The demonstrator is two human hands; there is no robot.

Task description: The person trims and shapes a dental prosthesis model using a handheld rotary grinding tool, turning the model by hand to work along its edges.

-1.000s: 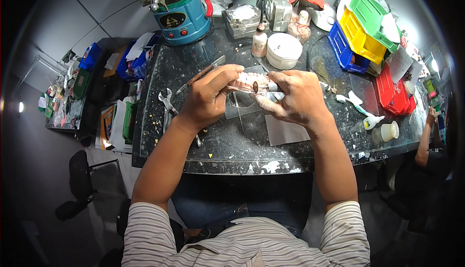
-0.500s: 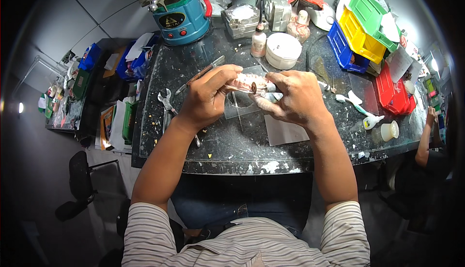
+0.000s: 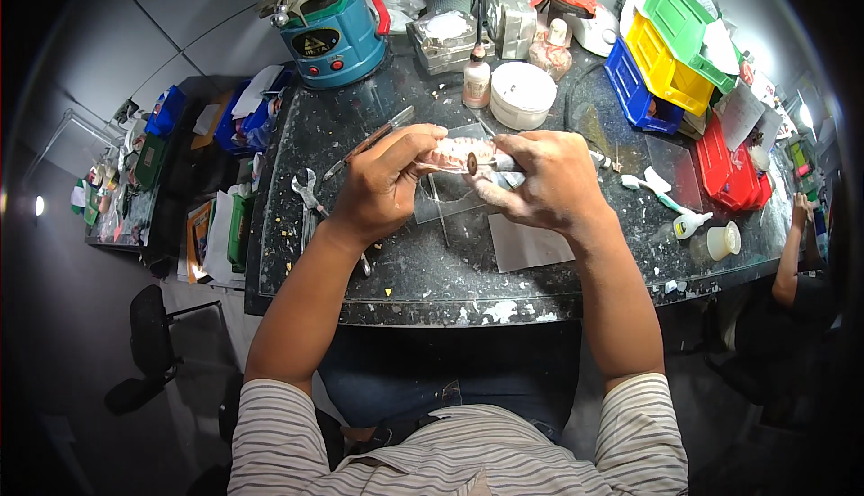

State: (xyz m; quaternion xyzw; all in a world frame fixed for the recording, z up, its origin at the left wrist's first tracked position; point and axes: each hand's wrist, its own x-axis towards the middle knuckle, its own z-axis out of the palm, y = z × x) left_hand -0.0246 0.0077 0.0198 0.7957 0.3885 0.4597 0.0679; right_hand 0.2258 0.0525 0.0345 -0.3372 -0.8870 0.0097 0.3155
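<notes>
My left hand point(image 3: 382, 179) is closed on one end of a pink-and-white denture point(image 3: 453, 153), its thumb and fingers pinching the rim. My right hand point(image 3: 551, 181) grips a silver rotary handpiece point(image 3: 500, 163) with whitish dust on the fingers. At its tip a small brown disc point(image 3: 472, 164) sits against or just in front of the denture; I cannot tell if they touch. Both hands are held close together above a clear sheet point(image 3: 461, 210) on the black bench. The denture's far side is partly covered by my fingers.
An adjustable wrench point(image 3: 309, 192) and a knife-like tool point(image 3: 369, 142) lie left of my hands. Beyond stand a white tub point(image 3: 523, 96), a dropper bottle point(image 3: 477, 80) and a blue machine point(image 3: 335, 50). At right are a red bin point(image 3: 725, 172), a toothbrush point(image 3: 661, 192) and a small jar point(image 3: 723, 241).
The view has shifted slightly. Both hands keep their holds, with the disc's face now turned a little differently against the denture.
</notes>
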